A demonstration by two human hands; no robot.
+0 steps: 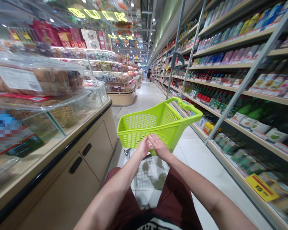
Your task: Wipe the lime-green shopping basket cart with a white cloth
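Observation:
Both hands meet in front of the near side of a bright green shopping basket cart [144, 129], which stands sideways in the aisle with its handle [189, 110] to the right. My left hand [143, 147] has its fingers bent against the other hand. My right hand [158, 146] lies with its fingers together over the left fingertips. Something small and pale seems to be between the fingers, too small and blurred to name. Whether the hands touch the basket wall cannot be made out.
On the left runs a wooden counter [96, 143] with packaged baked goods [38, 76]. Shelves [230, 118] of bottles and cans line the right, with a yellow price tag [261, 187]. Far down the aisle [144, 88] a person [149, 74] is low beside the shelves.

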